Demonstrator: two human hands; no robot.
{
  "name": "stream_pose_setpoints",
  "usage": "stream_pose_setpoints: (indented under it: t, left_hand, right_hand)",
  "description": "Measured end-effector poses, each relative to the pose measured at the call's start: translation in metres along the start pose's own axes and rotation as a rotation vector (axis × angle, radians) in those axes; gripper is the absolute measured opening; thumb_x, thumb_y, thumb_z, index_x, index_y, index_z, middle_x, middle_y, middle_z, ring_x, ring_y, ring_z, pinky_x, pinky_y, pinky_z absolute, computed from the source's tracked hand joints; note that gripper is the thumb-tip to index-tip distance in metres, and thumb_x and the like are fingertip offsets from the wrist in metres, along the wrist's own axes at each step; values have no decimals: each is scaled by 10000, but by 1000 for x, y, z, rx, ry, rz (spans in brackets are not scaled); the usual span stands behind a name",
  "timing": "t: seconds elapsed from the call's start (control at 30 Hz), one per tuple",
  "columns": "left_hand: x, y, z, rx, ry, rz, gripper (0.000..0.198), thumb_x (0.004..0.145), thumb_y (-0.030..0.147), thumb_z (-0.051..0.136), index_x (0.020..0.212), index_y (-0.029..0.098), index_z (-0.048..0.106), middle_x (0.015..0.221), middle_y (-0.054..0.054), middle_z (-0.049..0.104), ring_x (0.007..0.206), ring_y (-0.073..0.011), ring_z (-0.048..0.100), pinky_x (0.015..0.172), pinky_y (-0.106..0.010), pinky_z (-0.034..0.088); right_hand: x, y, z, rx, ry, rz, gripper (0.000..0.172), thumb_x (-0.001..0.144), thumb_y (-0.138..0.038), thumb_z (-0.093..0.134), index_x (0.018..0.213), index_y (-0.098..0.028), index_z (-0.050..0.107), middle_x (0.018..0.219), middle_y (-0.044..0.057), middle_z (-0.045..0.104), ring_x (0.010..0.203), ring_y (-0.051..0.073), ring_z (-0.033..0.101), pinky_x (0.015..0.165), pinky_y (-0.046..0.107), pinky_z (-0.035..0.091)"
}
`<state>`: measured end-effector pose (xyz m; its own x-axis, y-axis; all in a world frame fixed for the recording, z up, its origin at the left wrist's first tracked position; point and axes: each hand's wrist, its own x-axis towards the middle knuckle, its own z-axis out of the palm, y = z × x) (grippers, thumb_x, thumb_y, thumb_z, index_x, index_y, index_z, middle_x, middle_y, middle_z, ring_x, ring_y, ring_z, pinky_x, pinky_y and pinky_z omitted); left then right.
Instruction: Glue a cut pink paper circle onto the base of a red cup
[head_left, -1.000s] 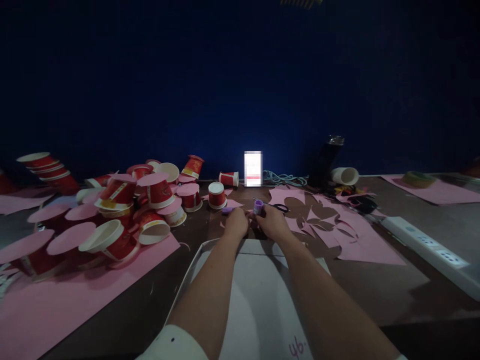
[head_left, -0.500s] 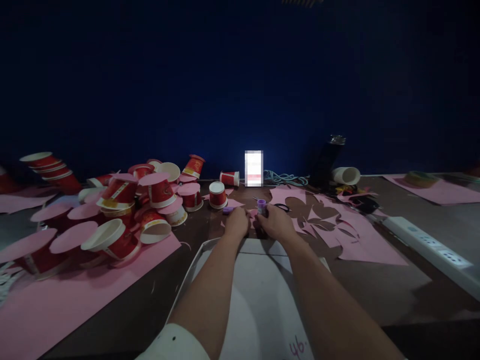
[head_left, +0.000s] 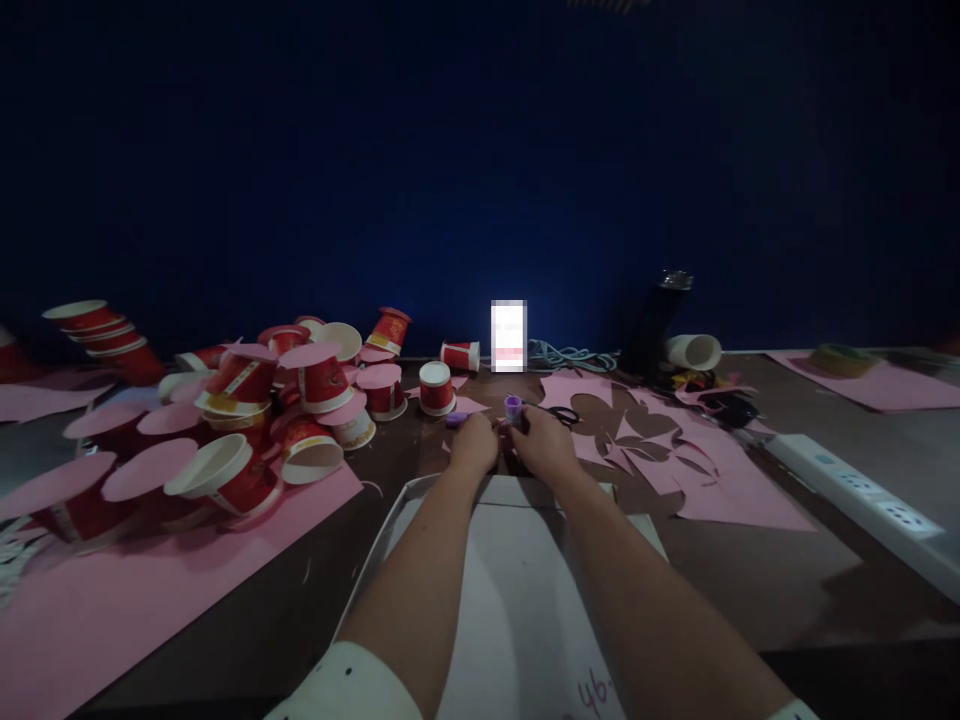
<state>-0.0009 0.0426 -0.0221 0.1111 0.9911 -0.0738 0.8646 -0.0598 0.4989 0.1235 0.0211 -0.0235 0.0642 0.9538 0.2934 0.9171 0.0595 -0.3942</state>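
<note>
My right hand point(head_left: 541, 440) is closed around a purple glue stick point(head_left: 514, 408), held upright with its round end up. Close beside it, my left hand point(head_left: 474, 446) has its fingers curled down near the table; what they hold is hidden. A purple cylinder point(head_left: 455, 419), perhaps a cap, shows just left of those fingers, and I cannot tell whether they touch it. Black scissors point(head_left: 564, 414) lie partly behind my right hand. Beneath both forearms is a pale cardboard box point(head_left: 517, 600) with handwriting on it.
Red paper cups point(head_left: 319, 380), several topped with pink paper discs point(head_left: 150, 470), crowd the left. Cut pink paper point(head_left: 739, 490) lies right of my hands. A power strip point(head_left: 855, 480), a dark bottle point(head_left: 656, 315) and a tape roll point(head_left: 844, 360) are farther right. Cord point(head_left: 574, 356) lies at the back.
My right hand has shifted slightly left with the glue stick, closer to my left hand. The left hand stays nearly in place.
</note>
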Motion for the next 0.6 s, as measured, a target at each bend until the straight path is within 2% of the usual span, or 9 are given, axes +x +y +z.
stream_pose_setpoints:
  t: [0.2, 0.3, 0.47, 0.6]
  left_hand:
    - [0, -1, 1, -67, 19, 47, 329, 859, 321, 428, 1020, 196, 687, 1054, -148, 681, 1022, -238, 620, 829, -307, 452]
    - [-1, -1, 0, -57, 19, 55, 340, 866, 319, 408, 1012, 191, 687, 1047, -147, 681, 1012, -238, 623, 826, -308, 453]
    - [0, -1, 0, -2, 21, 97, 325, 865, 312, 411, 953, 185, 696, 1014, -138, 688, 976, -230, 631, 806, -300, 459]
    - [0, -1, 2, 7, 40, 50, 302, 854, 308, 447, 975, 181, 692, 1011, -131, 691, 966, -227, 633, 800, -299, 460]
  right_hand:
    - [3, 4, 2, 79, -17, -28, 264, 828, -353, 534, 1010, -197, 645, 956, 81, 686, 832, 201, 604, 690, 262, 379]
    - [2, 1, 1, 83, -3, -64, 257, 830, -338, 533, 1001, -191, 656, 949, 84, 680, 842, 201, 595, 704, 262, 376]
    - [0, 0, -6, 59, 7, -51, 231, 819, -361, 538, 931, -199, 659, 884, 74, 662, 796, 195, 573, 641, 255, 344]
    - [3, 4, -14, 127, 141, 33, 316, 827, -469, 497, 848, -187, 637, 796, 57, 643, 722, 177, 549, 600, 251, 316]
